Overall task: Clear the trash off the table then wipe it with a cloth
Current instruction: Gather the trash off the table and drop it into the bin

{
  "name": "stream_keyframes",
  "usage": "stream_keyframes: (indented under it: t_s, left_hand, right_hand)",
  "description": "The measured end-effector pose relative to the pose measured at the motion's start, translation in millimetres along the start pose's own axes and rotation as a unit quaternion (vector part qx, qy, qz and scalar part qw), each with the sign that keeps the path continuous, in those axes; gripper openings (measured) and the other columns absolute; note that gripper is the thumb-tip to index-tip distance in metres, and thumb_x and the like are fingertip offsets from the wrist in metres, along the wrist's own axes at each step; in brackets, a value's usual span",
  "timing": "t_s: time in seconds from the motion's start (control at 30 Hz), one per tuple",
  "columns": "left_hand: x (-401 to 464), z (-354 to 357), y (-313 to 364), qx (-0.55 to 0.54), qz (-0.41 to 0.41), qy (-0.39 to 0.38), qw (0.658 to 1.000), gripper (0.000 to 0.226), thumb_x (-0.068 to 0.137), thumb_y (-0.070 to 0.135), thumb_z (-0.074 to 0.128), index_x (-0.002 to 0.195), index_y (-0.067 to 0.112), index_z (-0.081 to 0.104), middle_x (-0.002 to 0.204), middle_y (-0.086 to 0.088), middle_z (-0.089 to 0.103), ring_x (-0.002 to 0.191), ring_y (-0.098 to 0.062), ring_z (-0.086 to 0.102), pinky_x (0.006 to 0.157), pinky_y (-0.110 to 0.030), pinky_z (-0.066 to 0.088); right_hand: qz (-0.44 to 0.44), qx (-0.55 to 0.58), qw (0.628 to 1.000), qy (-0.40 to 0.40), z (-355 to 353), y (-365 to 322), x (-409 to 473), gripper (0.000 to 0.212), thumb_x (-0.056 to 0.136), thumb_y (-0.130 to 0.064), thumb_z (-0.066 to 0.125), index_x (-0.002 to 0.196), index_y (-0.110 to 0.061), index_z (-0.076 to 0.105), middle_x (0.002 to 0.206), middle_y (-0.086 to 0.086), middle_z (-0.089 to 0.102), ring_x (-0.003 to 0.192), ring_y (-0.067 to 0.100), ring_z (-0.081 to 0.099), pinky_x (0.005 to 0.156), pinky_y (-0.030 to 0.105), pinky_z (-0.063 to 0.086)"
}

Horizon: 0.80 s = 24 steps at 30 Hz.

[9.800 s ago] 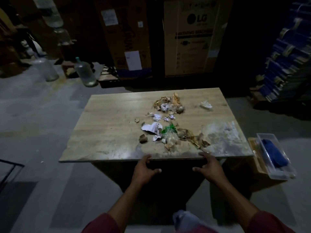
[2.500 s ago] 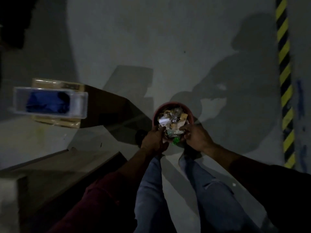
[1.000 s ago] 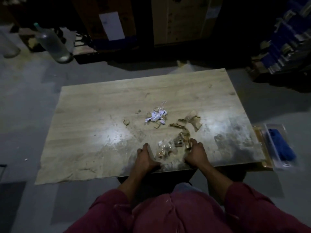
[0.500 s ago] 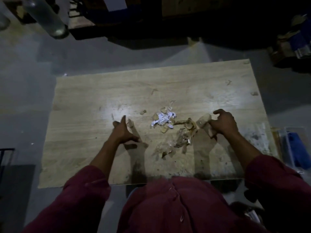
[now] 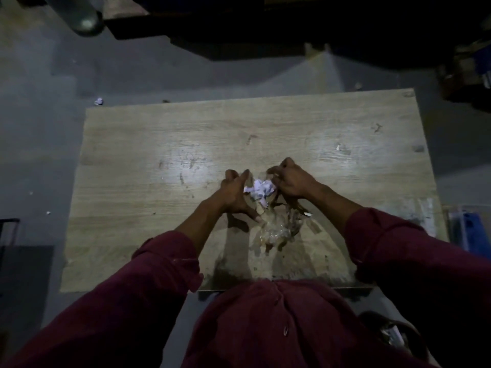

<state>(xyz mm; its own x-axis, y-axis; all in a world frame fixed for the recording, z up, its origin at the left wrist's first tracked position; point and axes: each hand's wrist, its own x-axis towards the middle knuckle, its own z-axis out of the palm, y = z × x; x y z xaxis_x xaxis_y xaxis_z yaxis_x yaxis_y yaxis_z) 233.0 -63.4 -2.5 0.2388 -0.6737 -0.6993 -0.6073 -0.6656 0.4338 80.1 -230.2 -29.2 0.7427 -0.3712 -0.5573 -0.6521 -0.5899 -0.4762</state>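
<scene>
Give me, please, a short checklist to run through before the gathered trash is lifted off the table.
1. Left hand beside the white crumpled paper: ok.
2. Right hand on the opposite side: ok.
3. Clear plastic and brown scraps within the scoop: not ok, they lie nearer the person.
4. Far half of table free of large pieces: ok.
5. Firm hold on the pile: cannot tell.

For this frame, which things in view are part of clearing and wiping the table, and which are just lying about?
Part of the job:
left hand
right hand
crumpled paper
plastic wrappers
table
blue cloth in its clear box

Just lying about:
big water bottle
paper scrap on the floor
</scene>
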Motion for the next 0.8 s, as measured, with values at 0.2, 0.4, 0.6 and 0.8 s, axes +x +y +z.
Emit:
stream_keyframes:
  t_s: [0.2,0.4,0.6,0.8]
  left_hand:
    - [-31.2,46.6,-20.4,0.136,0.028,-0.023,0.99,0.179,0.033,0.074,0.089,0.149,0.026,-0.037,0.156,-0.019,-0.042,0.147,-0.05,-0.025,0.116,-0.072,0.011]
    - [-12.0,79.0,-21.2,0.129,0.026,0.09,0.987,0.172,0.04,0.081,0.08,0.15,0.017,-0.036,0.154,-0.03,-0.038,0.144,-0.049,-0.033,0.112,-0.076,-0.002]
    - [18.5,74.8,13.8,0.042,0.103,0.129,0.985,0.119,0.082,0.052,0.069,0.159,0.014,-0.013,0.167,-0.019,-0.014,0.155,-0.035,-0.013,0.122,-0.063,0.01]
    - [18.7,66.0,31.0,-0.098,0.084,0.26,0.957,0.018,0.075,0.015,0.077,0.09,0.008,0.07,0.084,-0.007,0.073,0.073,-0.017,0.064,0.065,-0.034,0.053]
  right_hand:
    - [-0.01,-0.098,0.991,-0.096,-18.6,21.1,-53.3,0.14,0.047,-0.084,0.073,0.159,-0.042,0.0,0.168,0.007,-0.005,0.153,0.04,0.007,0.115,0.066,0.029]
    - [-0.014,-0.168,0.98,-0.109,32.7,25.0,-72.2,0.176,0.036,-0.067,0.093,0.144,-0.037,-0.043,0.151,0.002,-0.054,0.143,0.043,-0.039,0.108,0.08,-0.004]
    - [-0.028,-0.123,0.992,0.004,62.7,-15.2,-39.5,0.15,0.062,-0.065,0.084,0.156,-0.024,-0.025,0.169,0.009,-0.015,0.155,0.041,-0.006,0.114,0.075,0.014]
    - [-0.028,-0.042,0.993,0.103,39.1,-27.6,-24.0,0.052,0.08,-0.025,0.071,0.129,-0.017,0.055,0.12,0.01,0.062,0.109,0.034,0.06,0.085,0.045,0.054]
